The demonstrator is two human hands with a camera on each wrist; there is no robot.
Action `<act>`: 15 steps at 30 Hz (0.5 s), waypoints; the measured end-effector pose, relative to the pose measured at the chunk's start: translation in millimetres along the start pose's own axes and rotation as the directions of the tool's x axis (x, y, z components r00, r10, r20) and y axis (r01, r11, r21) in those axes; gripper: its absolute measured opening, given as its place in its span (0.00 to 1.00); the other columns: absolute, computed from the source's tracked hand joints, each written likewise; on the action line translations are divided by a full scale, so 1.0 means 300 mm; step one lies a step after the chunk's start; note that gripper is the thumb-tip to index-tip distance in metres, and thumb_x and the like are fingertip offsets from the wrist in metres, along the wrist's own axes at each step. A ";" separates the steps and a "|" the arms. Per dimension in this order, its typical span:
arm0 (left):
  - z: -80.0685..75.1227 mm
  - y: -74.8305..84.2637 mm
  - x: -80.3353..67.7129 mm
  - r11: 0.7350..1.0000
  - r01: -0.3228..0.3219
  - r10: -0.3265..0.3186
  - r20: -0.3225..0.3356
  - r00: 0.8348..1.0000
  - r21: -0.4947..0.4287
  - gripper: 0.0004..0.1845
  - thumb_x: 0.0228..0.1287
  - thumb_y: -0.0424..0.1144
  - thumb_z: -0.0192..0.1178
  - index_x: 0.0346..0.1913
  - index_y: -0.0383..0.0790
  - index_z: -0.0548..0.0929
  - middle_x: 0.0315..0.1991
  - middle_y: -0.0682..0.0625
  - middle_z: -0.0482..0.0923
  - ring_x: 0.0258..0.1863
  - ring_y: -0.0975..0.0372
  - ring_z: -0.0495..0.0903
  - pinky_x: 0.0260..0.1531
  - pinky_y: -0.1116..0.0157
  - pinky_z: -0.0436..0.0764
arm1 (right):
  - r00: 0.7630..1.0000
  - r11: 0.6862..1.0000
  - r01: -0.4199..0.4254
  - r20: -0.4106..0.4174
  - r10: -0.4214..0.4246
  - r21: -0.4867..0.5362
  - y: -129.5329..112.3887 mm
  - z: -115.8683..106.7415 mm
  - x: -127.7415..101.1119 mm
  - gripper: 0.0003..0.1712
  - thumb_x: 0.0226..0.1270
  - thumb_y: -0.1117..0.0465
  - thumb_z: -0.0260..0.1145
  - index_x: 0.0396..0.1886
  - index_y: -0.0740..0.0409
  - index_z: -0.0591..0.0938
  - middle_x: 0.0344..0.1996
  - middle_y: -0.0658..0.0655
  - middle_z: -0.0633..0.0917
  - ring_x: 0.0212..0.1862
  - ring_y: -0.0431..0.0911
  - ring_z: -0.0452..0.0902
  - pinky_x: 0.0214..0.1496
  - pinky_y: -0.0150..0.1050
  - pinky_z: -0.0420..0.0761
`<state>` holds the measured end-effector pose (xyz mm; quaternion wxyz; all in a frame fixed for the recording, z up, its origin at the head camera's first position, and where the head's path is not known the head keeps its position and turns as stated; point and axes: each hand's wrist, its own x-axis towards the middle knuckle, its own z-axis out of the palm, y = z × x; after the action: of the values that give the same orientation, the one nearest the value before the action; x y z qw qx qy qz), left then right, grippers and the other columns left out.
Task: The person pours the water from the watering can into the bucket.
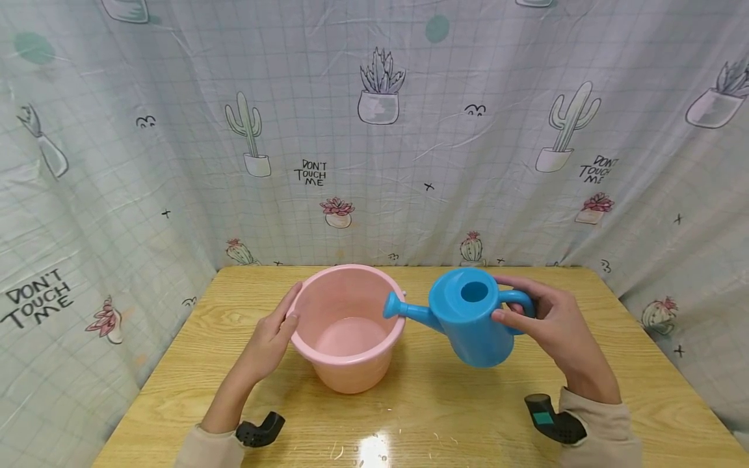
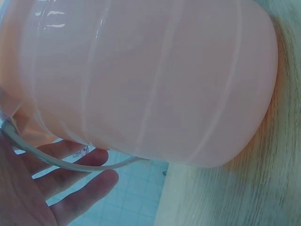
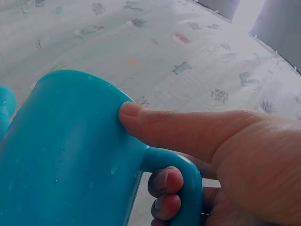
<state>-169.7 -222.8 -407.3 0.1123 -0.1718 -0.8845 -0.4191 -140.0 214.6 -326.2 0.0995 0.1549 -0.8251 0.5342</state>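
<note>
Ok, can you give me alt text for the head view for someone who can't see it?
A right hand grips the handle of a blue watering can, tilted with its spout over a pink bucket. The left hand rests on the bucket's rim. Both stand on a wooden table before a cactus-print curtain.

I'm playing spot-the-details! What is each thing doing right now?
Blue watering can: lifted, tilted, spout over the bucket.
Pink bucket: upright on the table, some water inside.
Right hand: grips the can's handle.
Left hand: flat against the bucket's side.
</note>
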 end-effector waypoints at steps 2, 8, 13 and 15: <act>-0.001 -0.001 0.000 1.000 0.001 -0.001 0.001 1.000 0.000 0.28 0.79 0.43 0.39 0.77 0.48 0.52 0.72 0.40 0.61 0.67 0.49 0.69 0.60 0.45 0.72 | 1.000 1.000 0.004 0.001 -0.004 0.002 -0.001 0.000 0.000 0.29 0.62 0.66 0.69 0.64 0.61 0.75 0.37 0.47 0.79 0.34 0.39 0.74 0.38 0.29 0.77; -0.002 -0.007 0.000 1.000 -0.001 0.001 0.004 1.000 -0.005 0.28 0.79 0.43 0.38 0.77 0.49 0.51 0.73 0.40 0.61 0.67 0.49 0.68 0.60 0.45 0.72 | 1.000 1.000 -0.002 0.001 0.002 0.014 -0.005 0.002 0.003 0.28 0.62 0.66 0.69 0.63 0.61 0.75 0.33 0.46 0.78 0.34 0.39 0.73 0.37 0.30 0.75; 0.000 -0.006 0.000 1.000 -0.006 0.006 0.002 1.000 -0.003 0.27 0.79 0.42 0.38 0.77 0.50 0.51 0.72 0.40 0.61 0.67 0.50 0.68 0.60 0.45 0.71 | 1.000 1.000 0.005 0.002 -0.005 0.012 -0.007 0.000 0.002 0.29 0.62 0.66 0.69 0.63 0.61 0.75 0.31 0.46 0.76 0.33 0.39 0.72 0.37 0.30 0.74; 0.000 -0.004 0.000 1.000 -0.009 0.009 0.003 1.000 -0.003 0.27 0.79 0.42 0.38 0.77 0.48 0.52 0.73 0.40 0.61 0.68 0.50 0.68 0.60 0.45 0.71 | 1.000 1.000 0.004 0.000 -0.004 0.010 -0.007 -0.001 0.002 0.29 0.62 0.66 0.69 0.63 0.61 0.75 0.31 0.46 0.77 0.34 0.39 0.73 0.37 0.30 0.75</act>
<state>-170.3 -223.4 -408.1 0.1125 -0.1766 -0.8832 -0.4197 -139.8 213.9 -324.3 0.0995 0.1569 -0.8222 0.5380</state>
